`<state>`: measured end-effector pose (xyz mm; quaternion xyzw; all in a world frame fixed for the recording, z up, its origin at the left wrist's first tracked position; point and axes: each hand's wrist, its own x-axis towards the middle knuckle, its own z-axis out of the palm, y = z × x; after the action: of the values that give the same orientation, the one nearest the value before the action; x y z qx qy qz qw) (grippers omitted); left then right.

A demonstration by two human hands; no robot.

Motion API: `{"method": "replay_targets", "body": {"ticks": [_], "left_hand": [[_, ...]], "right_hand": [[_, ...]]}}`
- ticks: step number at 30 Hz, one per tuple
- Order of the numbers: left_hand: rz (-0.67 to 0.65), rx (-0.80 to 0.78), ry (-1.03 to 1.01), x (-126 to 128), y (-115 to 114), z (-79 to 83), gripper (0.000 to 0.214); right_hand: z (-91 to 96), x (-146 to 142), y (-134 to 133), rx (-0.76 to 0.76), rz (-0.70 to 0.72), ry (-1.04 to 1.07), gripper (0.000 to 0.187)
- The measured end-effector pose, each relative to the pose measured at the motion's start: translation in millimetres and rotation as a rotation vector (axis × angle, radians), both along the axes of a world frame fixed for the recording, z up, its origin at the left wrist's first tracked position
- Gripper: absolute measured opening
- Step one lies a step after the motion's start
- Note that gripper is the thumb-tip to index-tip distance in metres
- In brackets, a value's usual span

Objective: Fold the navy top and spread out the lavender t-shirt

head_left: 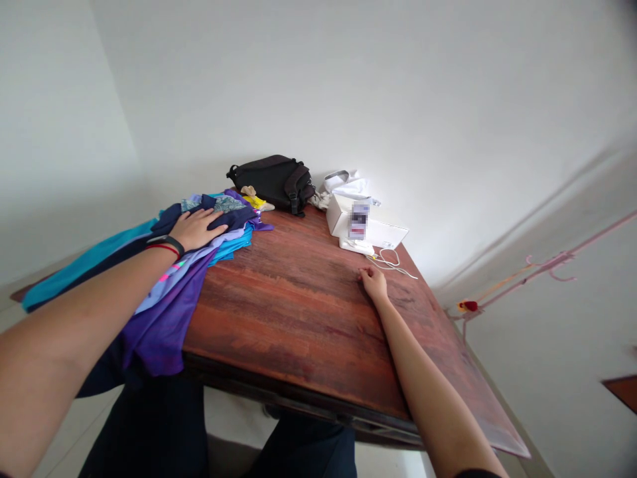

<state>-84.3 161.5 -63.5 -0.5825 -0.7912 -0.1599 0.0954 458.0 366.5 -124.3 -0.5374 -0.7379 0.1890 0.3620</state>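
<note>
My left hand point(198, 228) lies flat, fingers stretched out, on top of a pile of clothes point(164, 292) in blue, purple and navy that covers the left part of the wooden table point(298, 312) and hangs over its edge. A black band and a red one circle that wrist. My right hand point(373, 282) rests on the bare tabletop near the right side, fingers curled down against the wood, with nothing visible in them. A white cable point(393, 262) lies just beyond it.
At the back of the table sit a black bag point(273, 180), a white box point(371, 229) and crumpled white cloth point(348, 182). A white wall stands behind. My dark-trousered legs show under the table's front edge. A pink hook thing point(542, 265) lies off to the right.
</note>
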Motion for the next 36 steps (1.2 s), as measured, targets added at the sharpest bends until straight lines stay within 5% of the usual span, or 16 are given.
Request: {"method": "replay_targets", "body": {"ticks": [36], "left_hand": [[0.014, 0.01, 0.055, -4.3, 3.9, -3.9, 0.067]], "right_hand": [[-3.5, 1.4, 4.7, 0.01, 0.0, -0.028, 0.03]]}}
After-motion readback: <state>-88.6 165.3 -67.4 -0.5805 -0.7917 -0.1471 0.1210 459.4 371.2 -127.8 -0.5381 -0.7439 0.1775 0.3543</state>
